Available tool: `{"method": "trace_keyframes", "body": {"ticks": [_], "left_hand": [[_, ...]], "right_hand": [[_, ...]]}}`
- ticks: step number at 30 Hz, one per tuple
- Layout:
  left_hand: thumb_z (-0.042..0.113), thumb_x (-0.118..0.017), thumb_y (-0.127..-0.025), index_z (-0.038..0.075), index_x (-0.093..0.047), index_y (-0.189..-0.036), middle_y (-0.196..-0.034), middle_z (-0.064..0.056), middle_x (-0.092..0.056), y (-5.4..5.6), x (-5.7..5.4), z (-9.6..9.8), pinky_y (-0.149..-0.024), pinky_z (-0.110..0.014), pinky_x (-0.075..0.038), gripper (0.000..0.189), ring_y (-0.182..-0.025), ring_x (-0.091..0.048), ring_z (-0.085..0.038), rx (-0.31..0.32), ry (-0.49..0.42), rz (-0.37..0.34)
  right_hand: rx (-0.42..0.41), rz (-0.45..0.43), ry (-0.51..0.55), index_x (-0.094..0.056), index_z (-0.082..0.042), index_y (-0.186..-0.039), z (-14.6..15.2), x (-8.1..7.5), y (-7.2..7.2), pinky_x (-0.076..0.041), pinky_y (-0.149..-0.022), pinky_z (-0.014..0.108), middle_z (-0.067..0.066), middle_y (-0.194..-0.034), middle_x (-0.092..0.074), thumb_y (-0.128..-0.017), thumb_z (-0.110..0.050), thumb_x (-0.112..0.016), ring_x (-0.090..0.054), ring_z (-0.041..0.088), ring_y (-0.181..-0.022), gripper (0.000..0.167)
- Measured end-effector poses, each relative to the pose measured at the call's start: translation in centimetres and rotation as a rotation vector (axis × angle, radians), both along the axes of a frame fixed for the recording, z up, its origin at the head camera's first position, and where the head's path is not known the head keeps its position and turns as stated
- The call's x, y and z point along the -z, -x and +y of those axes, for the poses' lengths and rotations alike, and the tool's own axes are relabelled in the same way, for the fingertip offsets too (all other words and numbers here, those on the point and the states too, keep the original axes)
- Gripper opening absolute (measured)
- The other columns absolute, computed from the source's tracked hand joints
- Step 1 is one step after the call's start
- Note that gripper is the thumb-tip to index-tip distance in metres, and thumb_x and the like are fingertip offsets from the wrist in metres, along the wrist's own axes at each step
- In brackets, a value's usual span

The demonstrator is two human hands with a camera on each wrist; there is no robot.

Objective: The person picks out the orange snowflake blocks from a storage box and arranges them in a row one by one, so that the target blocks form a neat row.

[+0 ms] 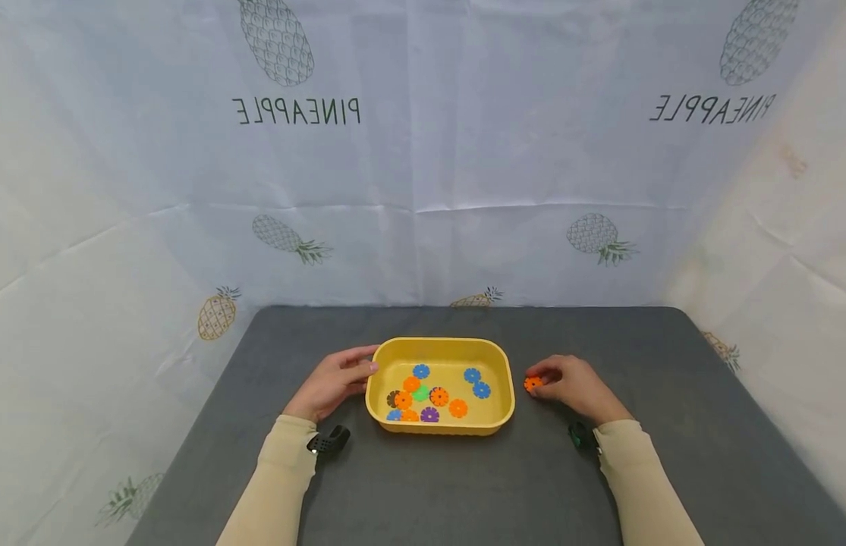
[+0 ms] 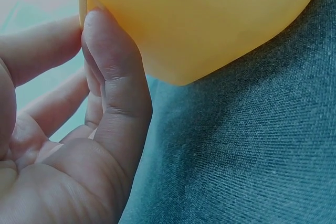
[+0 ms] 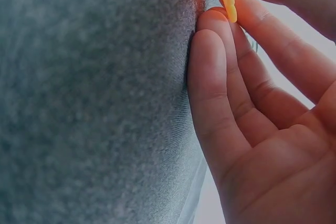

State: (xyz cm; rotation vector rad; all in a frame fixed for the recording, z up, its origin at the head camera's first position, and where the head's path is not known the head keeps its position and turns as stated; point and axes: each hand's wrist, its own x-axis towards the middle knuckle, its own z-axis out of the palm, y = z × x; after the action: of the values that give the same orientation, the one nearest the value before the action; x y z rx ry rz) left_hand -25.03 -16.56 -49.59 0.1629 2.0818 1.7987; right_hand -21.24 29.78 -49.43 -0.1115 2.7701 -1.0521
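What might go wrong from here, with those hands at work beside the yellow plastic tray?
The right hand pinches an orange, notched plastic disc by its fingertips, so it might slip onto the dark grey, cloth-textured table. The left hand touches the left end of the yellow, rounded rectangular plastic tray, so a nudge might shift it.
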Motion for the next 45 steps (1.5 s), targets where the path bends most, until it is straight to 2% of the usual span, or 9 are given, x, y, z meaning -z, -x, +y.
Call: {"method": "trace_keyframes", "body": {"ticks": [11, 19, 23, 30, 34, 37, 41, 45], "left_hand": [[0.028, -0.075, -0.105, 0.013, -0.055, -0.159, -0.122, -0.016, -0.071, -0.1, 0.2, -0.4, -0.092, -0.032, -0.066, 0.060, -0.107, -0.074, -0.023, 0.000, -0.018, -0.010], [0.028, -0.075, -0.105, 0.014, -0.055, -0.159, -0.121, -0.018, -0.069, 0.0, 0.3, -0.4, -0.094, -0.032, -0.066, 0.060, -0.107, -0.073, -0.024, 0.004, -0.021, -0.003], [0.028, -0.075, -0.105, 0.013, -0.055, -0.159, -0.118, -0.017, -0.068, 0.0, 0.0, -0.5, -0.094, -0.032, -0.065, 0.060, -0.108, -0.072, -0.025, 0.006, -0.020, -0.003], [0.029, -0.076, -0.104, 0.014, -0.056, -0.159, -0.118, -0.015, -0.069, 0.1, -0.3, -0.1, -0.094, -0.033, -0.065, 0.060, -0.107, -0.072, -0.024, -0.005, -0.023, -0.003], [0.029, -0.075, -0.104, 0.014, -0.055, -0.160, -0.121, -0.016, -0.070, 0.1, 0.0, -0.1, -0.095, -0.033, -0.065, 0.061, -0.108, -0.073, -0.024, 0.009, -0.025, -0.011], [0.027, -0.074, -0.105, 0.014, -0.055, -0.160, -0.124, -0.017, -0.070, 0.0, 0.1, -0.2, -0.095, -0.033, -0.066, 0.060, -0.109, -0.073, -0.024, 0.002, -0.025, -0.022], [0.028, -0.074, -0.105, 0.014, -0.054, -0.160, -0.131, -0.018, -0.070, -0.1, -0.1, -0.3, -0.097, -0.035, -0.066, 0.060, -0.112, -0.073, -0.025, 0.001, -0.027, -0.019], [0.028, -0.074, -0.105, 0.013, -0.054, -0.160, -0.134, -0.019, -0.070, -0.1, -0.4, -0.2, -0.097, -0.035, -0.065, 0.060, -0.113, -0.073, -0.025, 0.008, -0.021, -0.012]], "right_hand": [[0.018, -0.030, 0.002, -0.080, -0.014, -0.124, -0.5, -0.1, -0.1, -0.062, -0.088, 0.037, 0.006, -0.118, -0.073, -0.092, -0.020, -0.087, -0.064, 0.020, -0.097, 0.033], [0.009, -0.030, -0.014, -0.079, -0.014, -0.126, -0.4, -0.4, 0.0, -0.061, -0.087, 0.037, 0.006, -0.119, -0.073, -0.092, -0.026, -0.088, -0.063, 0.020, -0.098, 0.037], [0.009, -0.029, -0.012, -0.079, -0.014, -0.126, -0.1, -0.8, 0.1, -0.062, -0.088, 0.038, 0.006, -0.118, -0.074, -0.091, -0.029, -0.088, -0.065, 0.020, -0.099, 0.039], [0.012, 0.019, -0.040, -0.078, -0.011, -0.127, 0.5, -1.9, -0.2, -0.064, -0.090, 0.044, 0.006, -0.117, -0.076, -0.096, -0.031, -0.083, -0.070, 0.020, -0.102, 0.037], [-0.019, 0.049, -0.068, -0.077, -0.010, -0.128, -0.3, -2.9, -0.3, -0.064, -0.092, 0.048, 0.006, -0.116, -0.077, -0.100, -0.028, -0.080, -0.072, 0.021, -0.103, 0.034], [-0.067, 0.076, -0.085, -0.077, -0.009, -0.128, -1.5, -4.3, 0.1, -0.065, -0.091, 0.047, 0.004, -0.114, -0.077, -0.100, -0.027, -0.079, -0.071, 0.021, -0.102, 0.033], [-0.156, 0.116, -0.122, -0.077, -0.010, -0.127, -3.9, -6.9, 0.9, -0.065, -0.089, 0.042, 0.002, -0.113, -0.076, -0.099, -0.024, -0.081, -0.069, 0.019, -0.100, 0.032], [-0.287, 0.108, -0.176, -0.077, -0.009, -0.128, -7.0, -9.1, 1.8, -0.063, -0.093, 0.042, 0.006, -0.117, -0.076, -0.098, -0.022, -0.082, -0.067, 0.019, -0.101, 0.033]]}}
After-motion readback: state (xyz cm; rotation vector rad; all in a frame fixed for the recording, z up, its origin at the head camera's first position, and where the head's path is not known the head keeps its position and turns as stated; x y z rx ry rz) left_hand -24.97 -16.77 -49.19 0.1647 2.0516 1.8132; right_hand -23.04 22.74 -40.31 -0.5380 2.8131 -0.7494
